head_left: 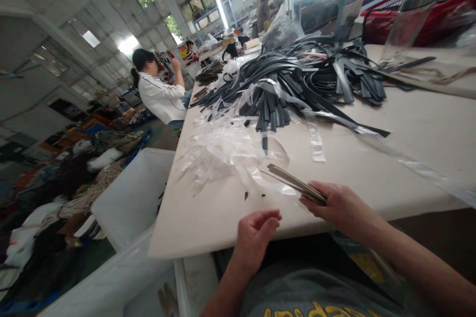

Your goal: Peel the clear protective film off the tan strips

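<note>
My right hand (334, 203) is wrapped round a small bundle of flat grey-beige strips (292, 181), whose far ends point left above the table (372, 173). To its left, near the table's front edge, my left hand (256, 230) has its fingers curled together; whether anything is inside cannot be made out. Beyond the hands lies clear plastic film (223, 151), crumpled on the tabletop. A large heap of dark strips (275, 77) spreads behind it. Two small dark scraps (246, 195) rest just beyond my left hand.
White bins (134, 193) stand beside the table's left edge. A person in a white top (159, 96) sits at the far left. At the back right are a red basket (446, 15) and a clear container (407, 29). Long plastic film trails rightward.
</note>
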{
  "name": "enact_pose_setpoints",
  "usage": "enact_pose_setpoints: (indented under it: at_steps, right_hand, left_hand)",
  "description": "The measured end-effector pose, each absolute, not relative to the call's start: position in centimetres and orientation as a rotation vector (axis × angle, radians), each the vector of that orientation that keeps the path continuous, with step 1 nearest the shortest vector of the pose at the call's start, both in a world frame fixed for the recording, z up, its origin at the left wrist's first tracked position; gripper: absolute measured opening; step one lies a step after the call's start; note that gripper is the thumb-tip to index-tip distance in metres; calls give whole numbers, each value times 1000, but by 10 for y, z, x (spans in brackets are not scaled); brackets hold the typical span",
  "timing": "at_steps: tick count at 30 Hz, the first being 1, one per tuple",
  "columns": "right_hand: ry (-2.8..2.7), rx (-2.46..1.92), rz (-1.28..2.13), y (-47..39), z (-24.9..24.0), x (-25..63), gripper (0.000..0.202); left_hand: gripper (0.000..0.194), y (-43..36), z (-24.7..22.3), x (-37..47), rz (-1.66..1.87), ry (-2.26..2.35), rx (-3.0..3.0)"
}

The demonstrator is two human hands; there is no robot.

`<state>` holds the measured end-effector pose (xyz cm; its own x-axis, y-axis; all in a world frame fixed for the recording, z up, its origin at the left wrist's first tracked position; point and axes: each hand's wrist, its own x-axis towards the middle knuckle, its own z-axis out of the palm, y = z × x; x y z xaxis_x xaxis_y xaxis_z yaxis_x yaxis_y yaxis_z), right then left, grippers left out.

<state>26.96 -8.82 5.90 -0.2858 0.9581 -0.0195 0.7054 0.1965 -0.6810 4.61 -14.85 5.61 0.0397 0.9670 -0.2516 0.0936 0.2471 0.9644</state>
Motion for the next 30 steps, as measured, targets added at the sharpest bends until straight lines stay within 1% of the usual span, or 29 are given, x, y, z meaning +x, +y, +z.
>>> enact_pose_setpoints:
  at_steps: [4, 6, 9, 11, 15, 16, 18, 23, 26, 30]
  right_hand:
    - [-2094, -1522, 821, -97, 62, 262, 29]
    - [-2088, -1508, 838, -99, 61, 263, 26]
    - [-2001, -1450, 945, -101, 60, 268, 28]
    - [-1920, -1412, 1044, -103, 60, 273, 36]
    - [-1710, -1396, 1306, -112, 49, 284, 61]
    - [-1651, -1391, 1360, -115, 44, 286, 64]
    - [-1590, -1381, 1388, -121, 35, 289, 63]
    - [-1596, -1365, 1243, -139, 29, 291, 56]
    - [-1686, -1374, 953, -146, 30, 292, 48]
    - [-1821, -1336, 620, -149, 26, 294, 27]
  left_hand:
    - [43, -127, 53, 89, 933, 1207, 1063]
    - [38, -121, 55, 95, 936, 1206, 1109]
    - [34, -115, 55, 94, 898, 1207, 1148]
    - [33, -111, 54, 89, 915, 1205, 1086]
    - [36, -99, 55, 79, 1097, 1134, 762]
    - [38, -96, 56, 78, 1138, 1114, 693]
    - [40, -91, 58, 77, 1208, 1082, 599]
    - [43, -87, 62, 81, 1341, 1041, 480]
    - [41, -86, 64, 80, 1350, 1013, 461]
    - [39, -86, 65, 76, 1297, 1020, 474]
